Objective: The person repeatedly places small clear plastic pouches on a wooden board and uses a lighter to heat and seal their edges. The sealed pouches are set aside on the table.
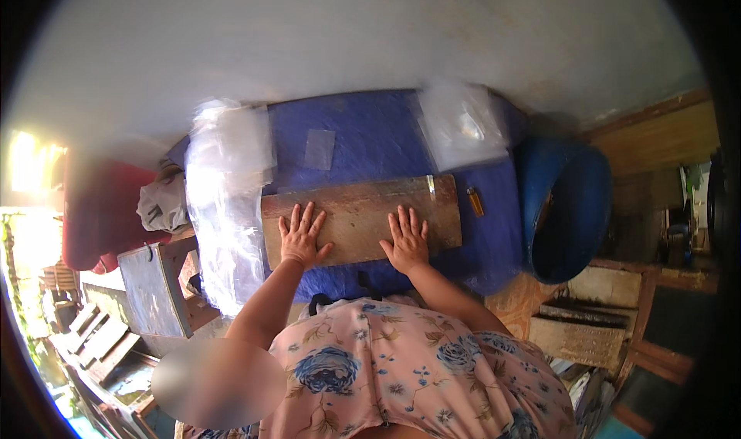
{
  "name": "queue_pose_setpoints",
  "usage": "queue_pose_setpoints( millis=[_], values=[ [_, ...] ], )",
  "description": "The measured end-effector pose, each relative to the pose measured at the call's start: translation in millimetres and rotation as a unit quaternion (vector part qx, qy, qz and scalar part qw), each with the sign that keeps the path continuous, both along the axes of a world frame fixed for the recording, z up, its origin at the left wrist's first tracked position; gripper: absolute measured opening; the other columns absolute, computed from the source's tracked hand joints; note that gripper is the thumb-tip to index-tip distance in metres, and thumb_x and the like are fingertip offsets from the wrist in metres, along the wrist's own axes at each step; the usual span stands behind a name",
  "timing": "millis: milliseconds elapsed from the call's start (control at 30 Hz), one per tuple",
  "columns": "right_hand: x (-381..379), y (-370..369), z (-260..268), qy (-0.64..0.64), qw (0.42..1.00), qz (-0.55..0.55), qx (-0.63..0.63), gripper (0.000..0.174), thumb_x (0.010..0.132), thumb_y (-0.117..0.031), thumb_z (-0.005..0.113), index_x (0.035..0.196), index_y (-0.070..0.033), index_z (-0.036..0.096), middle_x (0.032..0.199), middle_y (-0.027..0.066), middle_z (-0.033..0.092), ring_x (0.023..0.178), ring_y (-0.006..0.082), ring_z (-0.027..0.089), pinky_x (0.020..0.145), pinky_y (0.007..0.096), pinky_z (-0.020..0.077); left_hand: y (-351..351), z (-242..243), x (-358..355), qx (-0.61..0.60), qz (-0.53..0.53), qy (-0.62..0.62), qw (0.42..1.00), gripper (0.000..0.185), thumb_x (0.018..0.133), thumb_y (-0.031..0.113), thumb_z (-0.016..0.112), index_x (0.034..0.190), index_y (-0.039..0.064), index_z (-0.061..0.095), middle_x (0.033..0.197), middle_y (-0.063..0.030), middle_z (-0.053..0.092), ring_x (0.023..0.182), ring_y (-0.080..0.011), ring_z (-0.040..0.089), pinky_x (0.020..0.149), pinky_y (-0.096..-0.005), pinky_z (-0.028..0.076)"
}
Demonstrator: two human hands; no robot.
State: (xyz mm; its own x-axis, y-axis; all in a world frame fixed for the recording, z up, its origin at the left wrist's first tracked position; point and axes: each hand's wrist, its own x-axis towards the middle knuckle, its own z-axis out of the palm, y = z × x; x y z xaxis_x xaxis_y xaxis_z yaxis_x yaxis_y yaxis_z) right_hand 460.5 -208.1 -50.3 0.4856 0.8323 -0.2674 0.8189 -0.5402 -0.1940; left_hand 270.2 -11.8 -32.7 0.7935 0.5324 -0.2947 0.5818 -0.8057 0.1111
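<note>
A worn wooden board [353, 230] lies crosswise on the table's blue plastic cover [353, 120] in front of me. My left hand [303, 236] rests flat, palm down, on the board's left part, its fingers spread. Flat on the right part lies my right hand [407, 239], fingers also apart. Neither hand grips anything. A clear strip [430, 185] shows on the board's far edge near its right end. Just right of the board is a small yellow-orange item [475, 201], perhaps a lighter. A small clear plastic piece [319, 149] lies beyond the board.
Clear plastic bags or sheets [231, 149] cover the table's left side; another stack [463, 123] is at the far right. A blue plastic barrel [564, 207] stands at right. To the left are a white plastic bag [164, 205], a red chair [104, 213] and a wooden stool [153, 291]. A wall rises behind.
</note>
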Motion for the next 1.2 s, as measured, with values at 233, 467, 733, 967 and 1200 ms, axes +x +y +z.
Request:
queue_pose_setpoints(
  millis=[233,467,733,967,1200],
  values=[
    [59,10,3,-0.068,0.993,-0.091,0.004,0.071,0.086,-0.043,0.056,0.144,-0.014,0.029,0.153,0.0089,0.017,0.141,0.0305,0.015,0.109,0.0596,0.0145,4,1,-2,0.000,-0.008,0.006,1.000,0.079,0.079,0.060,0.052,0.147,0.029,0.025,0.155,-0.0042,0.014,0.143,-0.0308,0.009,0.110,-0.0606,0.008],
    [60,182,-2,0.094,0.953,-0.154,0.242,0.043,0.078,-0.033,0.068,0.108,-0.003,0.062,0.106,0.0200,0.062,0.101,0.0360,0.058,0.086,0.0429,0.0468,6,4,-3,-0.008,-0.010,-0.006,1.000,0.078,0.079,0.060,0.052,0.146,0.029,0.027,0.155,-0.0041,0.016,0.142,-0.0312,0.012,0.108,-0.0628,0.011],
    [3,273,-24,0.023,0.972,-0.215,0.090,0.031,0.076,-0.033,0.073,0.093,-0.008,0.064,0.106,0.0132,0.059,0.094,0.0312,0.061,0.080,0.0432,0.0498,10,8,-6,-0.018,-0.019,-0.024,0.999,0.077,0.078,0.059,0.053,0.145,0.029,0.029,0.154,-0.0031,0.018,0.142,-0.0306,0.014,0.107,-0.0629,0.013],
    [21,231,-8,0.416,0.826,-0.220,0.311,0.017,0.081,-0.003,0.065,0.092,-0.005,0.053,0.086,0.0073,0.062,0.070,0.0200,0.064,0.063,0.0294,0.0515,8,5,-8,-0.023,-0.016,-0.029,0.999,0.080,0.077,0.059,0.054,0.146,0.028,0.027,0.154,-0.0039,0.018,0.142,-0.0310,0.013,0.108,-0.0621,0.012],
    [61,123,82,0.649,0.690,-0.152,0.283,0.039,0.082,0.001,0.063,0.114,-0.004,0.042,0.085,0.0099,0.064,0.069,0.0136,0.062,0.060,0.0253,0.0497,8,8,-9,-0.050,0.019,-0.118,0.992,0.083,0.078,0.053,0.055,0.146,0.016,0.025,0.154,-0.0141,0.014,0.142,-0.0366,0.009,0.108,-0.0623,0.007]
  ],
)
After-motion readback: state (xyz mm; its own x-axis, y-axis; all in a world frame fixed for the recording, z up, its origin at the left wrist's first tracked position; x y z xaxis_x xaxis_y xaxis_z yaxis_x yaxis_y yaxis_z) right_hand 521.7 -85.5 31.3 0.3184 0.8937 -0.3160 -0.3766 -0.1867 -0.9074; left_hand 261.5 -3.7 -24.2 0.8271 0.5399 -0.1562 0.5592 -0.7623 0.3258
